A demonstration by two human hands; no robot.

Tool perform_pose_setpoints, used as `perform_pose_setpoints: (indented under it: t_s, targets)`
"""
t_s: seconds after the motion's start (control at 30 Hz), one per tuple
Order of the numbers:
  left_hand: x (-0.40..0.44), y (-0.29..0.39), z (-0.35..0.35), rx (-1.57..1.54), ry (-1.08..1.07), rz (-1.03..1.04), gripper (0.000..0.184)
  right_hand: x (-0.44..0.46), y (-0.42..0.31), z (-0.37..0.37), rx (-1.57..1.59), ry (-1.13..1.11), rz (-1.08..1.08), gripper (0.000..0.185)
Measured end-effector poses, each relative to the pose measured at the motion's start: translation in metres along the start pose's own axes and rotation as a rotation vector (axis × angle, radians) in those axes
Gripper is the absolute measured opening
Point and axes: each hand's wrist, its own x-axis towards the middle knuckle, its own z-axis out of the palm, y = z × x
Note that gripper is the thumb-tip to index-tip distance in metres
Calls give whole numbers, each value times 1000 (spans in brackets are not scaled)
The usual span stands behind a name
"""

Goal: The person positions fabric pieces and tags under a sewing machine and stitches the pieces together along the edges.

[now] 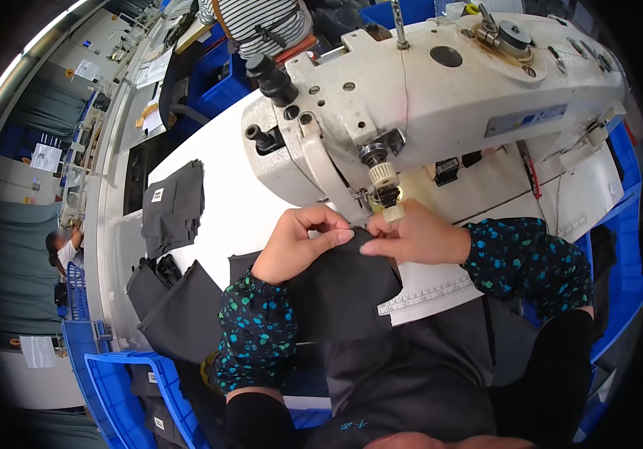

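Left crate (123, 359): blue, low by your left side, with dark pieces inside that bear small white labels.
Labelled stack (175, 213): dark grey cloth pieces piled on the white table top (235, 161), a white label on the uppermost.
Loose pile (179, 310): more dark pieces, folded and overlapping, nearer to you than the stack.
Left sleeve cover (258, 329): black with blue and green spots, gathered below your wrist.
Left hand (291, 239): your thumb and forefinger are pinched narrow on the upper edge of the dark cloth panel (344, 288).
Dark cloth panel: near-black, matte and plain, spread mostly smooth in front of you; its right side has a rounded corner and an inward curve below; its upper edge sits just below the head of the sewing machine (441, 97).
Right hand (422, 236): your fingers are bent and close together, thumb at the panel's upper edge; you cannot tell here whether they grip it.
Printed ruler (430, 295): on the table top, just right of the panel.
Sewing machine: white, worn, reaching across above both your hands.
Right sleeve cover (527, 258): the same spotted cloth.
Right crate (628, 247): blue, beyond your right forearm.
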Motion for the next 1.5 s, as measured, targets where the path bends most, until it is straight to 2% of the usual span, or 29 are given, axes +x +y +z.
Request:
perform_pose_setpoints:
  t_s: [0.03, 0.1, 0.13, 0.17, 0.2, 0.23, 0.3, 0.33, 0.4, 0.47, 0.5, 0.53, 0.57, 0.6, 0.63, 0.7, 0.77, 0.83, 1.1, 1.17, 1.4, 1.5]
  targets:
    - [0, 0, 0, -24, 15, 11, 12, -1, 1, 2, 3, 0, 1, 37]
    - [1, -4, 0, -51, 32, 17, 12, -4, -1, 7, -202, -108, -126, 39]
    - [4, -12, -1, -13, 32, -21, 12, -10, -14, 11, -95, -232, 100, 39]
    - [7, -18, -3, 26, 30, -59, 12, -12, -16, 19, -92, -233, 99, 39]
    - [12, -18, -1, 179, 5, -97, 7, -14, -16, 26, 32, -233, 138, 38]
    - [18, -16, 1, 183, 3, -93, 7, -15, -18, 30, 154, -231, 176, 37]
    - [28, -11, 6, 338, -83, -52, 9, -14, -19, 34, 84, -215, 177, 40]
    - [32, -17, 5, 483, -96, -29, 13, -13, -15, 37, 60, -205, 143, 38]
    - [34, -18, 8, 571, -71, 27, 15, -13, -12, 37, 29, -197, 112, 35]
    - [33, -14, 11, 661, -42, 76, 17, -14, -12, 35, -113, -249, -88, 21]
    - [32, -9, 12, 674, -25, 43, 20, -14, -11, 34, -116, -251, -89, 21]
    - [31, -7, 13, 690, -10, 10, 28, -15, -9, 32, -309, -164, -302, 17]
    - [30, -10, 13, 693, -9, 12, 28, -16, -6, 31, -500, -70, -514, 14]
    - [28, -11, 15, 612, 16, -13, 26, -15, -2, 25, -736, -46, -600, 12]
    - [26, -12, 17, 529, 39, -41, 25, -13, 2, 19, -735, -43, -598, 12]
    - [23, -14, 21, 551, 81, -63, 22, -6, 6, 9, -991, 123, -740, 9]
    - [22, -18, 22, 555, 159, 42, 19, -1, 4, 6, -1020, 164, -769, 11]
    - [23, -24, 24, 564, 191, 63, 17, 3, 8, 6, -1002, 211, -878, 11]
    - [16, -12, 29, 651, 268, 81, 13, -3, 11, 4, -1044, 149, -838, 10]
    - [17, -14, 25, 582, 238, 63, 13, -4, 10, 4, -1047, 151, -845, 11]
    - [16, -8, 28, 631, 250, 31, 14, -4, 8, 1, -1045, 143, -850, 10]
    - [14, -7, 30, 695, 285, 86, 14, -5, 7, 1, -1075, 136, -841, 10]
